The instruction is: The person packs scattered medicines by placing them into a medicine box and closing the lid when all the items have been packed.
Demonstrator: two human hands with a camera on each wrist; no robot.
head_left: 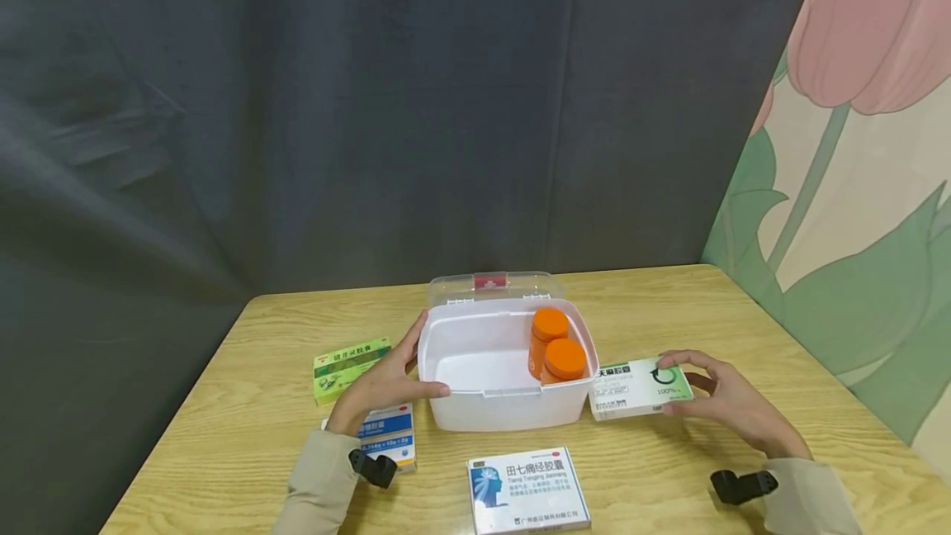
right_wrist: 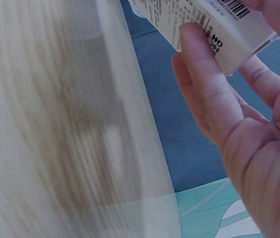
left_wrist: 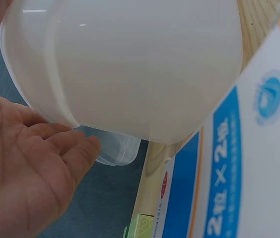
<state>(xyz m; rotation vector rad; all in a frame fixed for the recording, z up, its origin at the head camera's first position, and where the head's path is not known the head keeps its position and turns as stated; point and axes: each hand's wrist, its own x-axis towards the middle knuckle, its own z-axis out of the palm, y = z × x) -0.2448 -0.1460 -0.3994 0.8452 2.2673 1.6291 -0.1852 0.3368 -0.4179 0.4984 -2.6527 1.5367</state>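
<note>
A white plastic medicine box (head_left: 490,407) stands mid-table, its clear lid (head_left: 513,283) swung back. Inside, at its right end, are two orange bottles (head_left: 550,324). My left hand (head_left: 386,378) holds the box's left end, thumb at the front rim and fingers along the side; the left wrist view shows the fingertips (left_wrist: 83,153) against the rim. To the right of the plastic box, my right hand (head_left: 731,403) pinches the end of a white and green medicine carton (head_left: 631,390), tilted beside the wall. In the right wrist view, the carton's barcode side (right_wrist: 219,25) faces the camera.
A green carton (head_left: 345,366) and a blue and white carton (head_left: 390,432) lie to the left, partly behind my left hand and wrist. Another white and blue carton (head_left: 527,490) lies near the front. A dark curtain (head_left: 409,122) hangs behind the wooden table (head_left: 253,411).
</note>
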